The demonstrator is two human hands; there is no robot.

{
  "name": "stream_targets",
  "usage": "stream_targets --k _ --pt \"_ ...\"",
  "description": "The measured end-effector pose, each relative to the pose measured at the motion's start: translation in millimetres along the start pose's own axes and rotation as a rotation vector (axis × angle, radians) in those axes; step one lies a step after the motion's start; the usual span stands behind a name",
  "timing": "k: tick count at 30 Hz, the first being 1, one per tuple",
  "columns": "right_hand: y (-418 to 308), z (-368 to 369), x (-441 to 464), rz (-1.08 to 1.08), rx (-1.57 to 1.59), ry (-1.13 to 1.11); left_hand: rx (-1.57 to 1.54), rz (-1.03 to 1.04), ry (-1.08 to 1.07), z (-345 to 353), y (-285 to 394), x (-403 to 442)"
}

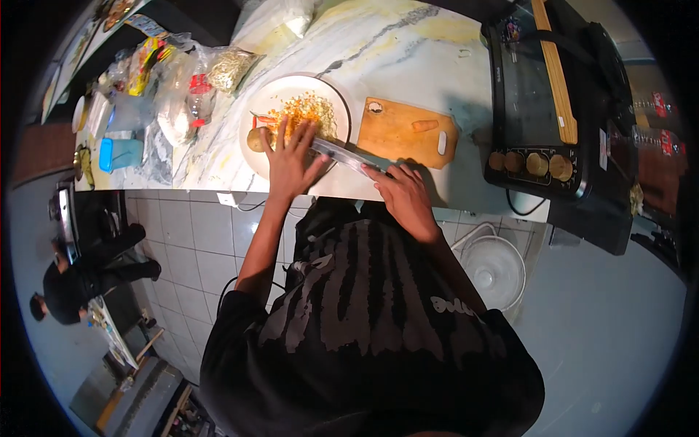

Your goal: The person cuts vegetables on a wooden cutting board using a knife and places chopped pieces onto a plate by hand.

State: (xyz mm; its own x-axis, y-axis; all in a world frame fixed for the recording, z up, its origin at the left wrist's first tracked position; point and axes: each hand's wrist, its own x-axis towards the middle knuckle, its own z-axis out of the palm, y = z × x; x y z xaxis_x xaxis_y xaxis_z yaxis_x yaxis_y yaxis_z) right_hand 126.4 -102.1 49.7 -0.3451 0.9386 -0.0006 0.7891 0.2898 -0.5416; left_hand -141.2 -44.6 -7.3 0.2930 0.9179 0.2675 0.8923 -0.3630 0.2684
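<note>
My right hand (406,195) is wrapped round the handle end of a knife (338,154), its flat shiny blade pointing left over the plate's near edge. My left hand (291,162) reaches over the round white plate (275,86) with its fingers spread, its thumb close to the blade; whether they touch I cannot tell. Chopped orange and pale vegetable bits (309,109) are heaped on the plate. Beside my left fingers lie a round brownish potato (258,139) and red chillies (262,119). A wooden cutting board (393,131) right of the plate carries a carrot piece (424,126).
Plastic bags (175,87), a bottle with a red label (199,95) and a blue-lidded container (120,154) crowd the counter's left. A black oven (535,95) stands right, wooden sticks on top. A bucket (492,269) sits on the floor. Another person (73,284) is far left.
</note>
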Motion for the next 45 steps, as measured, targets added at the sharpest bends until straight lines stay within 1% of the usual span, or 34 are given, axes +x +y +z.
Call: stream_targets --k 1,2,4,5,6,8,10,11,12,14,15,16,17,18,19,20,21,22,23,24,26,27,29,31,32,34,35,37,38,39,40,41,42,45 --pt "3.1 -2.8 -0.2 -0.021 0.008 0.005 0.04 -0.038 0.062 -1.1 -8.4 7.2" --pt "7.5 -5.7 -2.3 -0.029 0.038 0.01 0.057 -0.044 0.07 -0.7 -18.9 16.2" --pt "18.2 -8.3 -7.5 -0.044 0.077 0.02 -0.059 -0.252 0.118 0.6 -39.6 36.4" --pt "25.1 -7.5 -10.6 -0.001 0.301 0.05 -0.049 -0.249 0.123 0.5 -46.7 48.3" --pt "33.7 -6.6 -13.6 0.042 0.523 0.079 -0.108 -0.281 0.126 -0.9 -50.8 61.8" --pt "52.9 0.4 -25.6 0.056 0.536 0.084 -0.166 -0.317 0.125 5.0 -57.3 72.9" --pt "68.9 3.6 -33.2 0.196 0.562 0.11 -0.011 -0.315 0.067 16.4 -56.0 78.3" --pt "77.4 4.3 -38.4 0.195 0.548 0.119 -0.007 -0.304 0.043 20.3 -54.4 73.4" --pt "84.4 3.5 -42.4 0.2 0.547 0.131 -0.009 -0.291 0.043 21.0 -54.0 71.2" --pt "97.0 5.0 -52.3 0.327 0.581 0.076 -0.095 -0.345 -0.043 24.9 -55.2 63.9" --pt "101.4 9.1 -56.0 0.328 0.582 0.085 -0.17 -0.341 -0.026 13.7 -44.9 64.3" --pt "103.8 14.0 -58.9 0.237 0.572 0.193 -0.17 -0.335 -0.024 8.1 -32.7 64.2" --pt "106.9 18.9 -61.4 0.146 0.559 0.3 -0.093 -0.253 0.162 6.8 -17.6 64.5" --pt "104.8 12.5 -62.6 0.147 0.558 0.305 -0.017 -0.17 0.345 4.7 1.4 64.6" --pt "97.3 -2.8 -64.5 0.235 0.529 0.14 -0.13 -0.223 0.355 1.0 30.7 63.3" --pt "93.1 -14.3 -66.4 0.321 0.495 -0.026 -0.178 -0.29 0.286 7.1 53.7 56.8" --pt "93.9 -17.9 -69.6 0.297 0.378 -0.101 -0.332 -0.373 0.182 18.9 70.6 47.2" --pt "94.3 -17.9 -75.3 0.299 0.378 -0.101 -0.417 -0.394 0.127 26.0 93.0 42.0" --pt "93.8 -17.7 -82.8 0.239 0.297 -0.048 -0.436 -0.341 0.082 33.5 107.2 35.9" --pt "92.8 -18.1 -90.4 0.178 0.216 0.004 -0.442 -0.435 -0.011 41.1 117.7 30.5" --pt "89.0 -28.0 -101.2 0.169 0.195 0.038 -0.456 -0.413 0.069 56.4 127.3 20.8" --pt "87.8 -34.3 -104.4 0.212 0.165 0.024 -0.429 -0.411 0.122 59.9 130.9 20.8" --pt "86.4 -42.3 -106.2 0.259 0.131 0.006 -0.412 -0.41 0.123 66.1 130.8 19.9" --pt "91.4 -45.4 -102.6 0.337 0.166 -0.036 -0.366 -0.404 0.122 66.5 135.7 26.3" --pt "95.5 -43.2 -100.9 0.344 0.157 -0.053 -0.377 -0.419 0.113 67.5 137.2 27.4" --pt "102.0 -35.1 -92.0 0.292 0.193 -0.015 -0.312 -0.376 0.154 69.8 134.6 32.1" --pt "104.3 -36.8 -89.0 0.297 0.19 -0.026 -0.328 -0.41 0.144 68.8 135.9 33.2" --pt "104.7 -47.5 -76.1 0.443 0.453 -0.236 -0.335 -0.423 0.14 68.7 137.2 34.2" --pt "108.6 -42.5 -74.9 0.448 0.447 -0.243 -0.338 -0.429 0.14 69.5 138.2 34.7" --pt "112.4 -36.3 -75.7 0.362 0.529 -0.186 -0.326 -0.392 0.176 71.1 138.5 36.4" --pt "108.9 -35.8 -72.9 0.284 0.611 -0.134 -0.335 -0.403 0.163 69.0 141.0 38.2" --pt "106.1 -43.7 -72.3 0.459 0.626 -0.315 -0.312 -0.411 0.151 65.5 145.3 38.7" --pt "109.1 -39.0 -70.9 0.47 0.617 -0.327 -0.289 -0.416 0.151 67.5 146.9 41.3" --pt "107.3 -28.0 -75.6 0.416 0.658 -0.266 -0.334 -0.434 0.181 77.0 149.3 38.7"
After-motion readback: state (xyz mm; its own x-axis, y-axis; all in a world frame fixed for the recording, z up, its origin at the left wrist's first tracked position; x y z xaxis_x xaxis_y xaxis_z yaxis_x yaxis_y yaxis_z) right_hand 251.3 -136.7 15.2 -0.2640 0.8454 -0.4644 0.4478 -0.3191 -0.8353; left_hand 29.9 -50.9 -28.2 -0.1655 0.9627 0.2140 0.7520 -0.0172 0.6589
